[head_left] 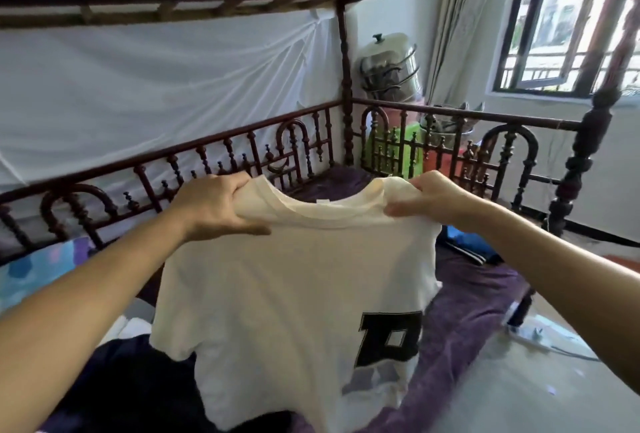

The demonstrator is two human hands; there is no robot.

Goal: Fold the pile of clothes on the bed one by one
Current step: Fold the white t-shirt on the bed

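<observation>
A cream T-shirt [284, 294] with a large black letter printed low on its right side hangs in the air over the bed. My left hand [214, 207] grips its left shoulder beside the collar. My right hand [436, 198] pinches the right shoulder. The shirt's lower hem drapes onto the purple bedsheet [474, 297]. Dark navy clothes [128, 384] lie on the bed at the lower left, partly hidden by the shirt. A blue garment with dark stripes [467, 245] lies on the bed behind my right forearm.
A dark carved wooden railing [242, 152] runs along the far side and end of the bed, with a corner post [344, 93]. White netting hangs behind it. A patterned blue pillow [38, 269] lies at the left. Pots and plastic stools stand beyond the rail by the window.
</observation>
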